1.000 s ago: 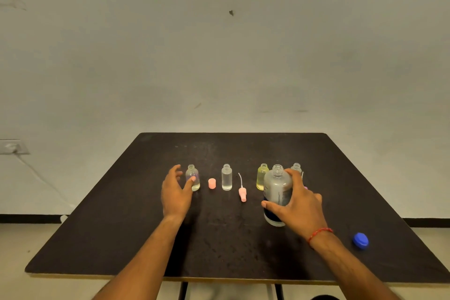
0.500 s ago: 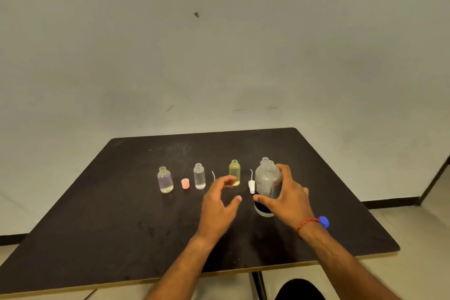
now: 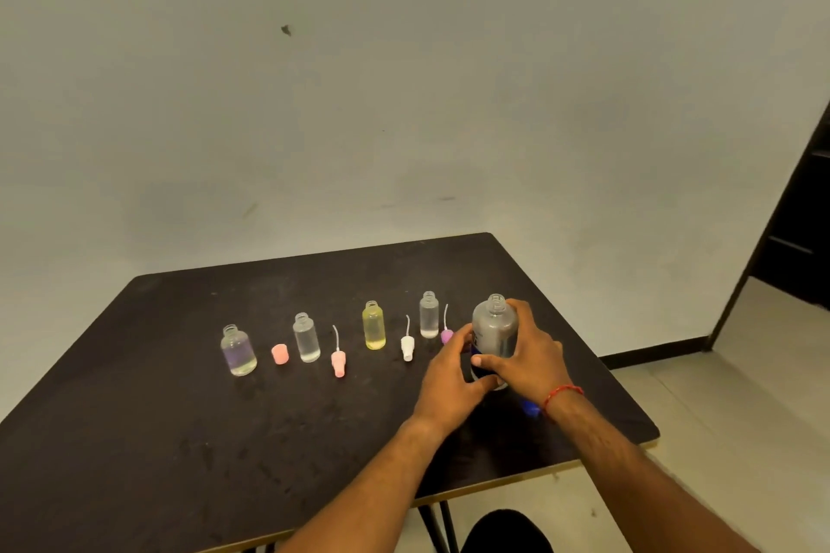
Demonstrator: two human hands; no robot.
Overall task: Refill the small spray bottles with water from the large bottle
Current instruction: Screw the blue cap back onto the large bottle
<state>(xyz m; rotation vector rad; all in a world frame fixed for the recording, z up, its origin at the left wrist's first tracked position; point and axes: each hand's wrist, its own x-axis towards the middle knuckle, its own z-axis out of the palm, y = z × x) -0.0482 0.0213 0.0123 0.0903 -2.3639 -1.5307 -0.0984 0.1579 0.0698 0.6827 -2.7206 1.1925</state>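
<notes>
as the fingers of my right hand point(image 3: 532, 355) wrap round the large bottle point(image 3: 494, 328), thumb across its dark label, my left hand point(image 3: 449, 377) curls against the bottle's lower left side, so both hands grip it. the bottle stands upright and uncapped on the right part of the black table point(image 3: 134, 440). a red thread bracelet point(image 3: 563, 393) circles my right wrist, and the blue cap point(image 3: 530, 409) shows partly from behind that wrist, on the tabletop. leftward from my left thumb i see a row across the table: a purple spray head point(image 3: 446, 335) just beside the thumb, the first clear bottle point(image 3: 429, 317), a white spray head point(image 3: 407, 347), a yellow bottle point(image 3: 373, 328), a pink spray head point(image 3: 338, 363), the second clear bottle point(image 3: 306, 339), a pink cap point(image 3: 279, 354) and, farthest left, a purple-tinted bottle point(image 3: 238, 352). all four small bottles stand upright with open necks, none touching its neighbour.
</notes>
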